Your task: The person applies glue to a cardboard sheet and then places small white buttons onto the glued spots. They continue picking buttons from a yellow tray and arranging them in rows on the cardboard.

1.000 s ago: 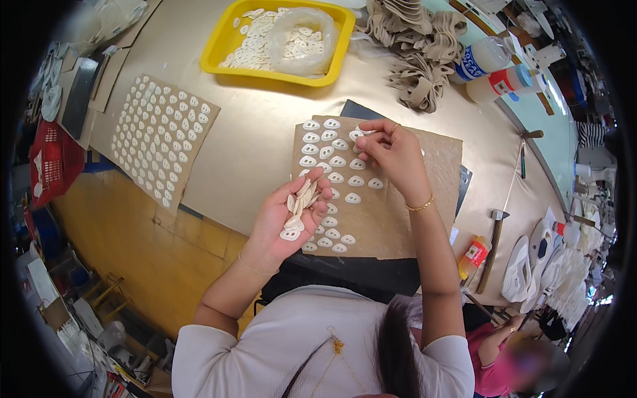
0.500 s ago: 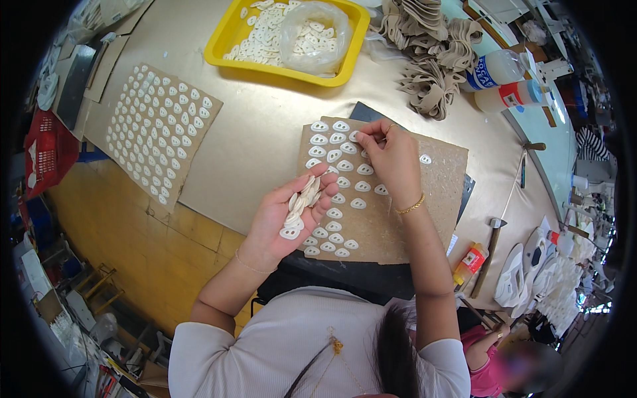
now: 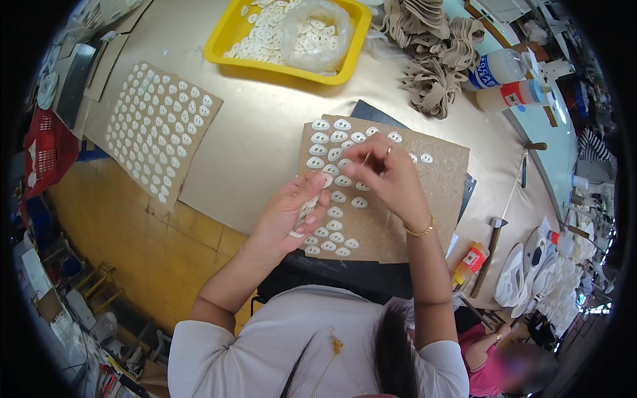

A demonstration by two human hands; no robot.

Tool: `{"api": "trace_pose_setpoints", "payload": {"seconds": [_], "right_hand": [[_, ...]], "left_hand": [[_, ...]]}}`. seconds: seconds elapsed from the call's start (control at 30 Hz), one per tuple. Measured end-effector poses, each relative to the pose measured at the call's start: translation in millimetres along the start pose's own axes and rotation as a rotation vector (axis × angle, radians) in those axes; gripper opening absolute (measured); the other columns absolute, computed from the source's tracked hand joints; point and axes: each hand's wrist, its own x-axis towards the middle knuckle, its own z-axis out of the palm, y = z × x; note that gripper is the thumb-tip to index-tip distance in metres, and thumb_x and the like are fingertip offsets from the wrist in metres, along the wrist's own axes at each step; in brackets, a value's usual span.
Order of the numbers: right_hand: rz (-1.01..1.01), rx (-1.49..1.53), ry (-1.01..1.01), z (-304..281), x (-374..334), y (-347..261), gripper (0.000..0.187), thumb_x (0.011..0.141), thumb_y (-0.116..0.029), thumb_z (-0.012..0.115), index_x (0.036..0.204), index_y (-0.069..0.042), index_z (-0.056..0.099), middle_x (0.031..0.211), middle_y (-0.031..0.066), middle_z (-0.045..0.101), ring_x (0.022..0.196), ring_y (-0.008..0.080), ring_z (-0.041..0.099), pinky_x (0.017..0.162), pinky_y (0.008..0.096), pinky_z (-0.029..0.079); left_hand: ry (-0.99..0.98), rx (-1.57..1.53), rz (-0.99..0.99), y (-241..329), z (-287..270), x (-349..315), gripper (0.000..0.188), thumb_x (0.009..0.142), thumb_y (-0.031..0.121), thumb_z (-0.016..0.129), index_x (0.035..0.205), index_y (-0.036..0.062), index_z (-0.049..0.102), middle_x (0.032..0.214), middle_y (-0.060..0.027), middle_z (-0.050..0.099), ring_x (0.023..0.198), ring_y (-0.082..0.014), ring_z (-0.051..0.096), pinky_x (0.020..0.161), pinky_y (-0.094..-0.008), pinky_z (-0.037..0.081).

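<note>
Yellow tray (image 3: 282, 71) and bag (image 3: 313, 60) hold white pieces (image 3: 260, 33); left hand (image 3: 286, 211) clasps more; right hand (image 3: 391, 178), grip unclear; on cardboard (image 3: 428, 205), long axes run roughly left-right.

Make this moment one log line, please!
left hand: holding white pieces | right hand: over brown board, grip unclear | board: partly covered with pieces

The left grip (image 3: 289, 207) holds small white pieces (image 3: 308, 208).

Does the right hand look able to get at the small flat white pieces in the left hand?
Probably yes: the right hand is close, nothing visibly between, and one small flat white piece sticks out of the left hand, though that hand partly covers the others.
</note>
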Motion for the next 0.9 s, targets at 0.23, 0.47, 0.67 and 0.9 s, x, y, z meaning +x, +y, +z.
{"api": "trace_pose_setpoints", "payload": {"seconds": [0.23, 0.47, 0.67, 0.9], "right_hand": [[0.246, 0.243, -0.119, 8, -33, -8, 0.024, 0.082, -0.015, 0.072, 0.098, 0.000, 0.065, 0.076, -0.0008, 0.062, 0.063, 0.0025, 0.052, 0.058, 0.0177, 0.043], [0.238, 0.427, 0.231, -5, -50, 15, 0.012, 0.086, -0.008, 0.066, 0.086, -0.001, 0.057, 0.078, 0.0022, 0.063, 0.066, 0.0062, 0.060, 0.058, 0.0181, 0.047], [0.128, 0.439, 0.327, -12, -40, 28, 0.017, 0.084, -0.006, 0.067, 0.077, -0.002, 0.053, 0.077, 0.0040, 0.062, 0.066, 0.0052, 0.058, 0.055, 0.0167, 0.045], [0.209, 0.135, 0.273, -30, -26, 41, 0.012, 0.083, -0.009, 0.069, 0.086, -0.001, 0.061, 0.069, -0.0003, 0.062, 0.066, 0.0057, 0.060, 0.057, 0.0204, 0.045]], "left_hand": [[-0.058, 0.241, 0.086, -13, -3, 2, 0.019, 0.094, 0.024, 0.057, 0.093, 0.0056, 0.053, 0.074, -0.0060, 0.057, 0.045, -0.0073, 0.042, 0.034, -0.0175, 0.027], [-0.009, 0.176, 0.025, -13, 0, 1, 0.019, 0.095, 0.023, 0.055, 0.093, 0.0045, 0.052, 0.075, -0.0059, 0.056, 0.045, -0.0077, 0.041, 0.034, -0.0178, 0.027], [-0.022, 0.124, 0.040, -7, -1, 0, 0.017, 0.096, 0.020, 0.051, 0.095, 0.0034, 0.053, 0.078, -0.0063, 0.057, 0.047, -0.0089, 0.044, 0.033, -0.0190, 0.030], [-0.053, -0.030, 0.003, 1, -4, -2, 0.029, 0.096, 0.017, 0.047, 0.117, -0.0027, 0.052, 0.085, -0.0076, 0.059, 0.058, -0.0108, 0.050, 0.037, -0.0194, 0.037]]}}
